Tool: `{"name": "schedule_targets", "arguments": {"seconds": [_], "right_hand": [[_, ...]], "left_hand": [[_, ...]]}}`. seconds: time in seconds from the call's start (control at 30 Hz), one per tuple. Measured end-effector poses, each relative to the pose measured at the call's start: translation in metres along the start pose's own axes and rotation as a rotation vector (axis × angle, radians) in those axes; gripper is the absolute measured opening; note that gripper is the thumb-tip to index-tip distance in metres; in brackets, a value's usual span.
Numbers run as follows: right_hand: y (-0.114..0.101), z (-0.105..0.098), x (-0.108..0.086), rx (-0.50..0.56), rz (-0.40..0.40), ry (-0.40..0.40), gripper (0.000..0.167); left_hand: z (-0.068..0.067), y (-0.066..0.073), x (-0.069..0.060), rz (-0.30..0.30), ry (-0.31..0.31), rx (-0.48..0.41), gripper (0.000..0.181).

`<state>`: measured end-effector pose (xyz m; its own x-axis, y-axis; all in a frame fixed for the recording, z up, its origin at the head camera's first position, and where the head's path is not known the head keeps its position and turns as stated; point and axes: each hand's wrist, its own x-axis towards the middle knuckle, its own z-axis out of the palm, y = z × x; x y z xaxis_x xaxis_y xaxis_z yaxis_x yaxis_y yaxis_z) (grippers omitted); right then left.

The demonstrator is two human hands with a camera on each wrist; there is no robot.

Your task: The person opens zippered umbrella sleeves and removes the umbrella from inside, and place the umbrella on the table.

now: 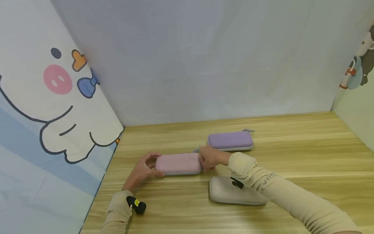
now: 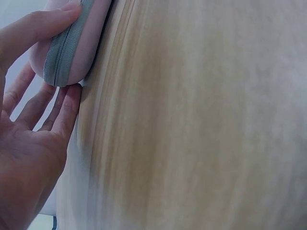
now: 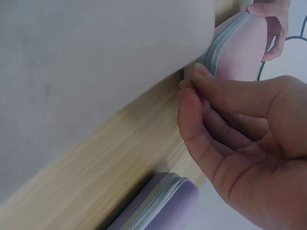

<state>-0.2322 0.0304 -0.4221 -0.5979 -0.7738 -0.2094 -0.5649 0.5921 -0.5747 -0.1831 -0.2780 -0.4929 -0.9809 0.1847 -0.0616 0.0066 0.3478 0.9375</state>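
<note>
A pink zippered case lies flat on the wooden table. Its left end is gripped by my left hand, thumb along the near side and fingers round the far side; the left wrist view shows the thumb of that hand on the case beside its grey zipper band. My right hand is at the right end, fingers curled. From the right wrist, thumb and index tips of this hand pinch together at the edge of the pink case; the small part between them is hidden.
Behind my right hand lies a purple case with a grey loop. A beige case sits under my right forearm, partly covered by it. White cloth hangs behind the table, and a cartoon-printed cloth borders its left side.
</note>
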Motion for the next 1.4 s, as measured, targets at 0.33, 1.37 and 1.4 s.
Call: {"name": "schedule_targets", "arguments": {"seconds": [0.33,1.37,1.4], "right_hand": [[-0.004,0.003,-0.001,-0.016,0.019,-0.005,0.021],[-0.010,0.006,-0.005,-0.045,-0.057,0.065,0.025],[-0.010,0.007,-0.005,-0.045,-0.057,0.068,0.025]], "left_hand": [[0.000,0.000,0.000,-0.016,0.008,0.015,0.079],[0.001,0.002,0.000,-0.028,0.017,0.021,0.080],[0.001,0.002,0.000,-0.030,0.019,0.023,0.080]]}}
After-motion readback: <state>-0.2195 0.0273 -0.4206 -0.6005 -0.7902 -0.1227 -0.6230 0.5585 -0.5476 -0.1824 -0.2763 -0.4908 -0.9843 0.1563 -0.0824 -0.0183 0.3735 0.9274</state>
